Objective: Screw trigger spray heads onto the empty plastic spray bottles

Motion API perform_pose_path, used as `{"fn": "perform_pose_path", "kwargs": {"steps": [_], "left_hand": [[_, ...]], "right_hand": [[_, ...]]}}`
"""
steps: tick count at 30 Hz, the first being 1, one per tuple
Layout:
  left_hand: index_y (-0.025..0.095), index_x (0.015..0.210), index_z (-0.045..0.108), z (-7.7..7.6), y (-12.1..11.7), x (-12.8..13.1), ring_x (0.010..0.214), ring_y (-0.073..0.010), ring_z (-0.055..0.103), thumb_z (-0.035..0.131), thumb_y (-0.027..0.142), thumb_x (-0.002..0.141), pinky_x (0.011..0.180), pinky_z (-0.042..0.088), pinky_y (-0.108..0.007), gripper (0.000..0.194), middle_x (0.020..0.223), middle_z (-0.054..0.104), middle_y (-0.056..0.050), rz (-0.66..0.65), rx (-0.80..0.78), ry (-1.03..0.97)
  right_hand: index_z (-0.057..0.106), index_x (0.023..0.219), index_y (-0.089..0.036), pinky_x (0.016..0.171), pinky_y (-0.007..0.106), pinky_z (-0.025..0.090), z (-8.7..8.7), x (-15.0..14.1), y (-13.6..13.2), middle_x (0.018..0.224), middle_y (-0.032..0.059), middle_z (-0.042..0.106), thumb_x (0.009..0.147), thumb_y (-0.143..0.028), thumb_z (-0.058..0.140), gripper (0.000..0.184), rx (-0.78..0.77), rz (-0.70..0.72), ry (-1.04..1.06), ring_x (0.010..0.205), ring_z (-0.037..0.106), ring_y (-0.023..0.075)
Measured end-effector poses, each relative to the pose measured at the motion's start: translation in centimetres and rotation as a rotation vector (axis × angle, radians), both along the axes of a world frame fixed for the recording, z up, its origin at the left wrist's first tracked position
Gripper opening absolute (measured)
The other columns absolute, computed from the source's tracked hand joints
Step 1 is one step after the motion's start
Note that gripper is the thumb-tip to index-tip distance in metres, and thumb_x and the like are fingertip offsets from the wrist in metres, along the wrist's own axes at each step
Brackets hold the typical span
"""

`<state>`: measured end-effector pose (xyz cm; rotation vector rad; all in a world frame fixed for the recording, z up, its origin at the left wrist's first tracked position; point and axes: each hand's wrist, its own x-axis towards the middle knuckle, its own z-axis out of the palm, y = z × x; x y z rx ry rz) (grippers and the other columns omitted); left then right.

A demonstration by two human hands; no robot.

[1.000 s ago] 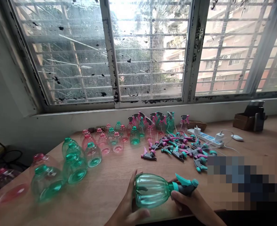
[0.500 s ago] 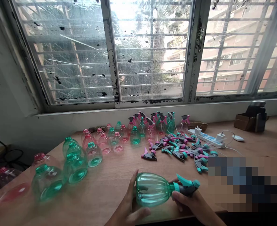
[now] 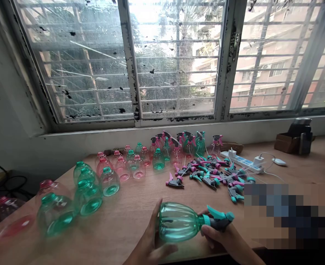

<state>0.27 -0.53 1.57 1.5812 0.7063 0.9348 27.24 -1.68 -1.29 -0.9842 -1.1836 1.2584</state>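
Observation:
A green see-through spray bottle (image 3: 179, 222) lies on its side in the air at the table's near edge, its base to the left. My left hand (image 3: 154, 237) cups the base, fingers behind it and thumb below. At the neck, my right hand (image 3: 217, 233) pinches around the teal collar of the trigger sprayer (image 3: 219, 219), which sits on the bottle's mouth with its teal trigger pointing up. Parts of the right fingers are hidden behind the bottle. Beyond lies a heap of loose trigger sprayers (image 3: 209, 171) in grey, pink and teal.
Several open green bottles (image 3: 88, 197) and pink bottles (image 3: 122, 168) stand on the left. Bottles with sprayers fitted (image 3: 176, 152) line the window wall. A power strip (image 3: 243, 162) with cables and a brown box (image 3: 288, 142) are at right. A blurred patch covers the right front.
My left thumb has shifted slightly to the right below the bottle. The bottle, its sprayer and my right hand are nearly where they were.

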Motion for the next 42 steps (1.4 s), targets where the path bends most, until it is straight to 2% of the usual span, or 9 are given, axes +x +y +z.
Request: {"fn": "perform_pose_path", "kwargs": {"steps": [6, 13, 18, 25, 28, 33, 37, 40, 42], "left_hand": [[0.029, 0.164, 0.008, 1.18, -0.57, -0.2, 0.156, -0.0318, 0.027, 0.076, 0.053, 0.086, 0.129, 0.019, -0.041, 0.107, 0.166, 0.038, -0.008, -0.004, -0.015, 0.059], [0.034, 0.163, 0.014, 0.86, -0.48, -0.26, 0.156, -0.0324, 0.027, 0.076, 0.043, 0.089, 0.13, 0.015, -0.044, 0.098, 0.168, 0.033, -0.005, 0.066, 0.055, 0.084], [0.033, 0.164, 0.011, 0.73, -0.35, -0.29, 0.153, -0.0338, 0.033, 0.075, 0.045, 0.09, 0.13, 0.015, -0.047, 0.099, 0.166, 0.037, -0.006, 0.048, 0.034, 0.069], [0.027, 0.164, 0.013, 0.94, -0.32, -0.28, 0.158, -0.0339, 0.02, 0.074, 0.053, 0.088, 0.13, 0.017, -0.044, 0.102, 0.169, 0.033, -0.008, 0.047, -0.026, 0.092], [0.028, 0.163, 0.02, 0.92, -0.3, -0.23, 0.158, -0.0362, 0.02, 0.078, 0.053, 0.084, 0.131, 0.017, -0.047, 0.101, 0.169, 0.034, -0.007, 0.067, -0.015, 0.074], [0.036, 0.163, 0.015, 0.78, -0.37, -0.12, 0.156, -0.0338, 0.027, 0.079, 0.046, 0.086, 0.131, 0.015, -0.047, 0.101, 0.169, 0.035, -0.004, 0.059, -0.014, 0.041], [0.04, 0.162, 0.017, 0.52, -0.23, 0.0, 0.151, -0.0339, 0.038, 0.08, 0.046, 0.086, 0.127, 0.027, -0.044, 0.099, 0.165, 0.041, -0.004, 0.053, -0.017, -0.003], [0.037, 0.161, 0.021, 0.51, -0.18, 0.11, 0.149, -0.0352, 0.041, 0.08, 0.048, 0.085, 0.122, 0.037, -0.042, 0.097, 0.164, 0.042, -0.006, 0.071, -0.018, -0.014], [0.035, 0.162, 0.019, 0.7, -0.27, 0.17, 0.148, -0.0342, 0.043, 0.08, 0.046, 0.086, 0.121, 0.037, -0.041, 0.098, 0.162, 0.044, -0.008, 0.059, -0.033, -0.024]], "right_hand": [[0.067, 0.099, -0.022, 0.046, 0.024, 0.044, 0.41, -0.05, -0.06, 0.06, -0.0058, 0.064, 0.071, -0.056, 0.086, 0.048, 0.007, 0.035, -0.015, 0.043, 0.054, 0.0119], [0.068, 0.103, -0.02, 0.048, 0.025, 0.044, 0.06, 0.03, 0.08, 0.053, -0.0071, 0.061, 0.071, -0.054, 0.087, 0.05, -0.006, 0.023, 0.018, 0.043, 0.053, 0.0126], [0.068, 0.101, -0.022, 0.048, 0.026, 0.044, 0.25, -0.1, 0.02, 0.053, -0.0079, 0.058, 0.071, -0.056, 0.085, 0.049, 0.0, 0.03, -0.012, 0.043, 0.053, 0.0129], [0.066, 0.098, -0.02, 0.046, 0.024, 0.042, 0.31, -0.1, 0.14, 0.054, -0.0077, 0.059, 0.071, -0.054, 0.086, 0.047, -0.01, 0.041, -0.01, 0.043, 0.051, 0.0112], [0.066, 0.101, -0.019, 0.046, 0.026, 0.043, 0.06, 0.02, 0.23, 0.058, -0.0049, 0.064, 0.072, -0.054, 0.086, 0.05, -0.012, 0.034, 0.011, 0.044, 0.053, 0.012], [0.068, 0.102, -0.019, 0.051, 0.027, 0.045, -0.38, 0.18, 0.33, 0.058, -0.005, 0.064, 0.074, -0.053, 0.086, 0.047, 0.025, 0.02, 0.016, 0.046, 0.054, 0.0125], [0.069, 0.099, -0.019, 0.054, 0.027, 0.046, -0.37, 0.26, 0.38, 0.056, -0.0055, 0.063, 0.076, -0.052, 0.085, 0.043, 0.037, 0.025, 0.001, 0.047, 0.053, 0.0124], [0.07, 0.092, -0.018, 0.055, 0.027, 0.046, -0.25, 0.27, 0.39, 0.056, -0.0053, 0.061, 0.077, -0.051, 0.084, 0.039, 0.026, 0.039, 0.004, 0.048, 0.052, 0.0122], [0.069, 0.094, -0.018, 0.054, 0.027, 0.045, -0.17, 0.24, 0.38, 0.056, -0.0055, 0.061, 0.077, -0.051, 0.084, 0.04, 0.021, 0.044, 0.018, 0.048, 0.052, 0.0125]]}}
